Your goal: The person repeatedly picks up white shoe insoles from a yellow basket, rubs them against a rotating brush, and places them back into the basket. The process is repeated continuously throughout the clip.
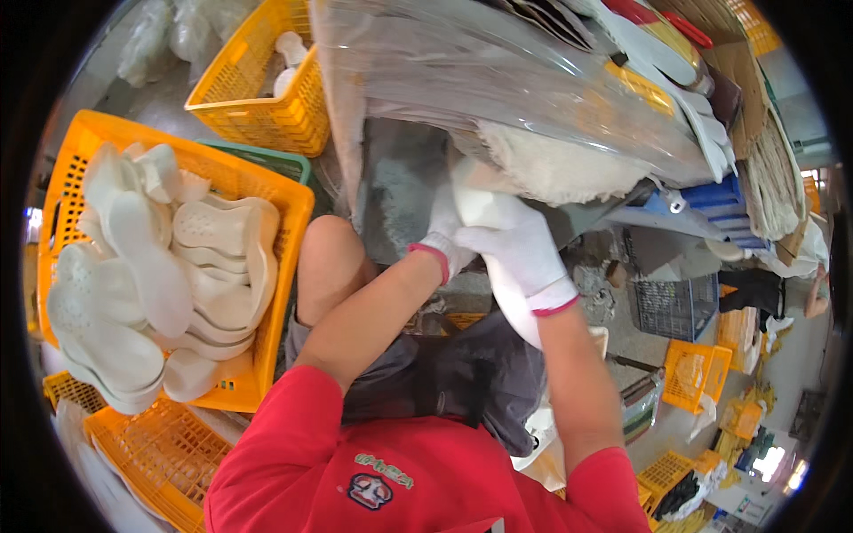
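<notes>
Both my hands wear white knitted gloves with pink-red cuffs and meet in front of my lap. My right hand point(522, 247) is closed round a long, smooth white shoe sole point(514, 306). One end of the sole points up under the plastic-covered cloth, and the other hangs down past my right wrist. My left hand point(447, 233) grips the same sole from its left side, its fingers partly hidden in the shadow. Left of me, several similar white shoe soles point(147, 253) with small holes lie heaped in an orange crate point(286, 209).
Clear plastic sheeting point(524, 67) covers a machine or bench ahead of me, with pale fluffy cloth point(560, 164) at its edge. A yellow crate point(306, 111) holds a few white pieces. A grey-blue crate point(680, 306) and an orange crate point(696, 375) stand on the right.
</notes>
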Tool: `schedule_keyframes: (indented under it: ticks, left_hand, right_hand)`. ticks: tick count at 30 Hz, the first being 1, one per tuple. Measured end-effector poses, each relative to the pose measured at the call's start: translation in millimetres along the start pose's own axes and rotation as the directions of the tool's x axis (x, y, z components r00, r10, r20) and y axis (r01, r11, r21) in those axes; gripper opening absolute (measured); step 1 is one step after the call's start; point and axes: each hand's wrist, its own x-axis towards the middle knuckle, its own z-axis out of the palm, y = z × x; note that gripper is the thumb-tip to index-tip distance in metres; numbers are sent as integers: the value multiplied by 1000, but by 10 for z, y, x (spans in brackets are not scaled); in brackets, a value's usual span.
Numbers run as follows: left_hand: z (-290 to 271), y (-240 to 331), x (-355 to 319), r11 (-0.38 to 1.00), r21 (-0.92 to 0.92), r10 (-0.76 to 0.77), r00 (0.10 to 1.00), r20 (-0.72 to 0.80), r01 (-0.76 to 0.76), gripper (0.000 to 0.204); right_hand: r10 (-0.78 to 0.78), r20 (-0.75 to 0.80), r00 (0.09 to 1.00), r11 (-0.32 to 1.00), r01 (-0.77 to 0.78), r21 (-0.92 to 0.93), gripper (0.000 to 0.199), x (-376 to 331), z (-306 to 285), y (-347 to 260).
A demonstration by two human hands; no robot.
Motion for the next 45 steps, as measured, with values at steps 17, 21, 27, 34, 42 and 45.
schedule_keyframes:
  ticks: [17, 21, 27, 34, 42, 45]
  left_hand:
    - [-418, -103, 306, 967, -20, -239, 935, 261, 253, 70]
    - [-340, -416, -202, 981, -186, -55, 998, -35, 48, 64]
    - [-371, -282, 260, 865, 477, 134, 988, 80, -156, 59]
    - [-424, 297, -717, -270, 905, 134, 918, 374, -329, 38]
    - [6, 3098, -3761, -357, 774, 880, -89, 466, 522, 47]
    - [-17, 3349, -4221, -60, 750, 954, -183, 238, 659, 72]
  right_hand:
    - [0, 101, 995, 204, 99, -974, 39, -844, 285, -455]
    - [354, -362, 862, 929, -279, 245, 55, -1834, -223, 364]
    - [226, -306, 925, 948, -137, 286, 39, -1416, -457, 775]
    - [-40, -106, 994, 735, -42, -677, 37, -1246, -640, 540]
    - [208, -293, 933, 539, -359, -762, 38, -1929, -1280, 827]
    - [226, -192, 955, 379, -268, -886, 38, -2167, -1339, 743]
